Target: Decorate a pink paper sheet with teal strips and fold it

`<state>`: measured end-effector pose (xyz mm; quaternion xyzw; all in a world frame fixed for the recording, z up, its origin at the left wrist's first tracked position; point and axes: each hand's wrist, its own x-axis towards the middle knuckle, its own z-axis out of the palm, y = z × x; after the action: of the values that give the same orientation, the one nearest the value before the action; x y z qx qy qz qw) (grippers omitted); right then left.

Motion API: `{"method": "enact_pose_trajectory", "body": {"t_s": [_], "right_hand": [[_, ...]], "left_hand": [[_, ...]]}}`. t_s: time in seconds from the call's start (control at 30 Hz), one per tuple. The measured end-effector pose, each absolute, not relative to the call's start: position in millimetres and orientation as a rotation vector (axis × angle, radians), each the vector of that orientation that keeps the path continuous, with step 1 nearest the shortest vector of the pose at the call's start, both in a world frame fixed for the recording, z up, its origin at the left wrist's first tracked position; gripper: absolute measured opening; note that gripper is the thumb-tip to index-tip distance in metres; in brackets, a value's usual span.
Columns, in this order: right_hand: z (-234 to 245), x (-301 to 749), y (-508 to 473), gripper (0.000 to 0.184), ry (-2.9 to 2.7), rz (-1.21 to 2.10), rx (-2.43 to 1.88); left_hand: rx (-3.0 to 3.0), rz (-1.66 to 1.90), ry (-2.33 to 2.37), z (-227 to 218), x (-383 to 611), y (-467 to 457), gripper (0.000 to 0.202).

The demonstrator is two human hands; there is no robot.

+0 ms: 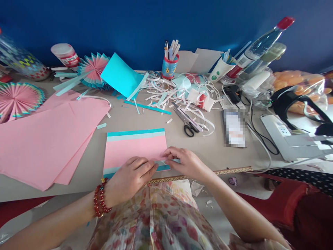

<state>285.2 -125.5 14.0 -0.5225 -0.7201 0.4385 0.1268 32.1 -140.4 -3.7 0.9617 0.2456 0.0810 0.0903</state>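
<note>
A pink paper sheet (135, 147) lies in front of me, with bright blue and pale blue bands along its far and near long edges. My left hand (132, 173), wearing red bead bracelets, rests its fingers flat over the near edge; its thumb is hidden. At the near right corner, my right hand (186, 162) pinches a pale blue paper strip (177, 161) that runs along the bands. The strip's left part disappears under the left hand's fingers. Beyond the sheet lie black-handled scissors (187, 125) beside a pale lilac cutter-like tool (191, 119).
Large pink sheets (47, 139) and pleated paper rosettes (19, 99) cover the left side. Curled paper scraps (161, 88) spread before a pen cup (169, 66). At right are a phone (235, 128), cables, a glue gun (232, 93), a power strip (283, 130) and a tilted bottle (260, 45).
</note>
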Motion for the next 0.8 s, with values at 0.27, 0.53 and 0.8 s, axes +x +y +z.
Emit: {"method": "enact_pose_trajectory", "body": {"t_s": [0.27, 0.53, 0.8], "right_hand": [[22, 287, -126, 0.017, -2.196, 1.180, -1.598], [24, 294, -127, 0.011, -2.209, 1.192, -1.624], [26, 292, -129, 0.010, -2.232, 1.153, -1.673]], "left_hand": [[2.946, 0.214, 0.625, -2, 31, -135, 0.034], [2.965, 0.220, 0.567, 0, 29, -128, 0.033], [2.983, 0.183, 0.566, 2, 29, -127, 0.035]]}}
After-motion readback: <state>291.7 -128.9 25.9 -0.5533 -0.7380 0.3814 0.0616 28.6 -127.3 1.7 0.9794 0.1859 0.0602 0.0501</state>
